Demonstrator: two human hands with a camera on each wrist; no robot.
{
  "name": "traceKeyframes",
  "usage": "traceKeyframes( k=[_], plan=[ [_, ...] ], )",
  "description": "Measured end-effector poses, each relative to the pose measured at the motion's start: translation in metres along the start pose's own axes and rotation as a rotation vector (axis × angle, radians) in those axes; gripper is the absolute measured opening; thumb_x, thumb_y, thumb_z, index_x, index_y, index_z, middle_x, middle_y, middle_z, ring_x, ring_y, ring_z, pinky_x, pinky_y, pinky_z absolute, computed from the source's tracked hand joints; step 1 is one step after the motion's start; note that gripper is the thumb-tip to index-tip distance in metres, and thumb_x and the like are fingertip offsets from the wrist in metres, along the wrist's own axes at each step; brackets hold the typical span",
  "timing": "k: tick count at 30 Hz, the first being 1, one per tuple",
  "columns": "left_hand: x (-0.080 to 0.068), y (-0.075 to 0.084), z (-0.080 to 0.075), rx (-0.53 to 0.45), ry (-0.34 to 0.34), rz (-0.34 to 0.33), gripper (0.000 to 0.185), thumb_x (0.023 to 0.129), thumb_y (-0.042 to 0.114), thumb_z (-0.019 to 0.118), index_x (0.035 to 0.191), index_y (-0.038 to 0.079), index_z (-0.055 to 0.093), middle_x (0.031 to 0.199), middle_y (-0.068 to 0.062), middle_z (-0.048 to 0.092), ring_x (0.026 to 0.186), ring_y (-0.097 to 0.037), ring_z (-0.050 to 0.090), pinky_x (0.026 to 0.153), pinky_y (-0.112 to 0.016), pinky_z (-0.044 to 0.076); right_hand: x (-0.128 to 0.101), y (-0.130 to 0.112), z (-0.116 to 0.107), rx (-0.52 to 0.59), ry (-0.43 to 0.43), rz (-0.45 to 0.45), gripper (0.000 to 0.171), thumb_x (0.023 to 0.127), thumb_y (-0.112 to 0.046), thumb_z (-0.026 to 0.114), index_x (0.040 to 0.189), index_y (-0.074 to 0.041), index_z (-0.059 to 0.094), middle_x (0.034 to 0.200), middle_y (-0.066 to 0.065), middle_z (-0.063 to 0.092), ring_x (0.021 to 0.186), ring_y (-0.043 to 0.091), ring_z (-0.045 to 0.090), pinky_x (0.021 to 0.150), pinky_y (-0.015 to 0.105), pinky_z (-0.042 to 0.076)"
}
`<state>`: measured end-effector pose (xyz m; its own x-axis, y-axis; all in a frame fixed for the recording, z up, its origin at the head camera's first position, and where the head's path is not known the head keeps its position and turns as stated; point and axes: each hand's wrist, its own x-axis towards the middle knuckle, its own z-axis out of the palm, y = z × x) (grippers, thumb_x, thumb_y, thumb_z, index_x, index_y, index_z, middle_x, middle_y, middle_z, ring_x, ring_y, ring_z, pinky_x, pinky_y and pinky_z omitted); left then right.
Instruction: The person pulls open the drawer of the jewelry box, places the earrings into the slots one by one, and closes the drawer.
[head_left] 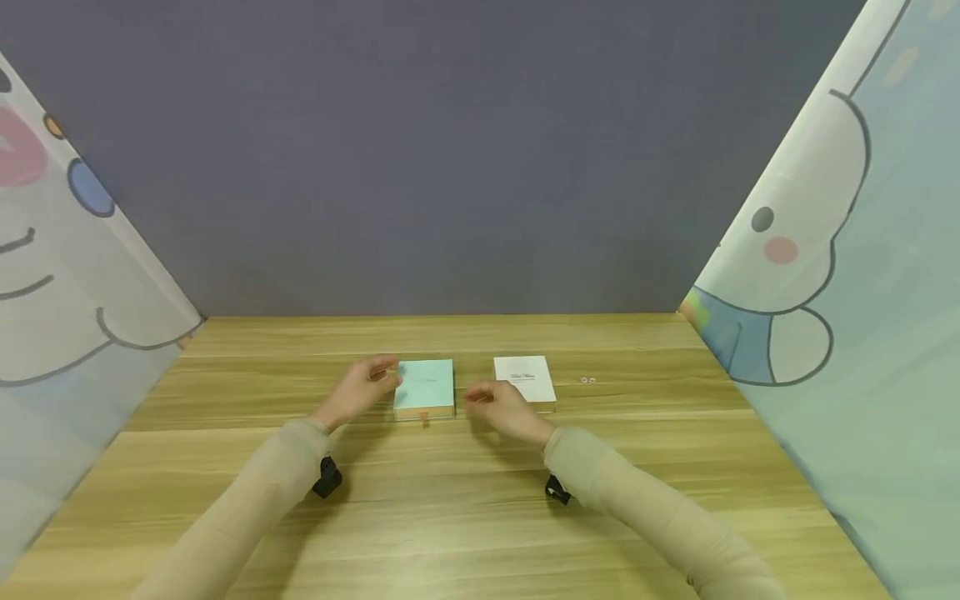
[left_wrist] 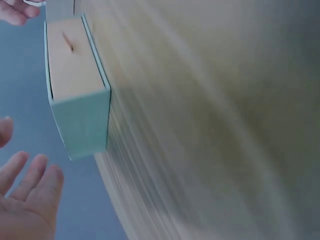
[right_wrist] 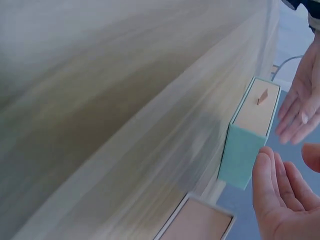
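Note:
A flat mint-green drawer box lies on the wooden table, its peach-coloured drawer front facing me with a small ribbon tab at the middle. The drawer sits flush inside its sleeve. At the box's left side is my left hand, fingers relaxed and nothing in them. On its other side, my right hand hovers with loosely extended fingers, also holding nothing. It partly covers a white box with dark script on its lid. In the right wrist view, the hand's fingers overlap the mint box.
To the right of the white box lie two tiny pale ring-shaped pieces. A dark grey wall rises behind the table. Cartoon-printed cloths hang along both sides.

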<state>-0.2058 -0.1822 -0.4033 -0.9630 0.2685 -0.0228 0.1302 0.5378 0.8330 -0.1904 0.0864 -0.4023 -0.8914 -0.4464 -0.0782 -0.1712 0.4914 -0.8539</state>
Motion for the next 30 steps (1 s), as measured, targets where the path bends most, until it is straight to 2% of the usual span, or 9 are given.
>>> traceKeyframes(
  k=[7,11,18,25,30],
  plan=[
    [0.025,-0.008,-0.005,-0.052,-0.085,0.041,0.061,0.089,0.018,0.061,0.14,0.0,0.034,0.144,-0.019,0.034,0.133,-0.038,0.03,0.109,-0.047,0.028,0.016,-0.005,0.011,0.017,0.021,0.032,0.029,0.093,-0.019,0.054,0.117,-0.005,0.062,0.113,0.009,0.063,0.104,0.024,0.058,0.086,0.034,0.05],
    [0.033,-0.014,-0.005,-0.08,-0.119,0.002,0.066,0.087,0.02,0.063,0.14,-0.002,0.032,0.144,-0.019,0.035,0.133,-0.037,0.03,0.108,-0.047,0.029,0.021,-0.007,0.017,0.051,0.044,0.053,0.027,0.092,-0.019,0.055,0.115,-0.006,0.063,0.11,0.008,0.064,0.101,0.021,0.059,0.083,0.031,0.051],
    [0.036,-0.025,-0.002,-0.087,-0.143,-0.044,0.068,0.086,0.025,0.065,0.141,0.002,0.033,0.145,-0.019,0.032,0.133,-0.039,0.029,0.107,-0.05,0.03,0.017,-0.009,0.02,0.107,0.063,0.096,0.024,0.091,-0.015,0.056,0.112,-0.004,0.063,0.107,0.008,0.064,0.097,0.02,0.059,0.081,0.031,0.051],
    [0.037,-0.035,-0.003,-0.07,-0.165,-0.074,0.074,0.084,0.029,0.067,0.141,0.0,0.031,0.145,-0.024,0.03,0.132,-0.042,0.029,0.106,-0.052,0.031,0.013,-0.005,0.028,0.231,0.026,0.188,0.02,0.09,-0.011,0.056,0.106,-0.002,0.064,0.117,0.012,0.06,0.096,0.019,0.062,0.083,0.029,0.052],
    [0.043,-0.035,-0.002,-0.061,-0.188,-0.071,0.077,0.083,0.031,0.068,0.141,-0.001,0.03,0.144,-0.025,0.03,0.131,-0.042,0.03,0.106,-0.052,0.031,0.013,-0.002,0.036,0.367,-0.023,0.241,0.022,0.091,-0.008,0.054,0.107,0.005,0.062,0.105,0.016,0.065,0.089,0.019,0.064,0.081,0.029,0.054]
  ],
)
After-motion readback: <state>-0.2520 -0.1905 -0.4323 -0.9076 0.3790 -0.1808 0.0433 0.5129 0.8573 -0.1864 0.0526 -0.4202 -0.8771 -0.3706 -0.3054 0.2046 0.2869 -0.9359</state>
